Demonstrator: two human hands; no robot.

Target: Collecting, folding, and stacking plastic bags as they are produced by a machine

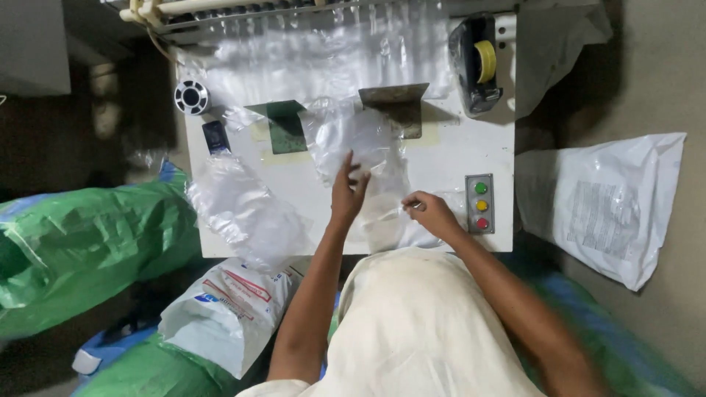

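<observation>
White worktop (441, 147) lay under me, and on it the clear plastic bag (360, 143) sat just left of the three-button control box (479, 204); my left hand (348, 192) rested on the bag with fingers spread, and my right hand (432, 214) was pinched shut on its near edge beside the box. I judged the slick film could slide or crumple if my flat palm lifted while I tugged. Beyond the box I counted one tape dispenser (476, 62), two angled metal guides (397, 103) and one white printed sack (603, 202).

White mailer bag (607, 206) lies right; white-red printed bag (224, 312) — lower left.
</observation>
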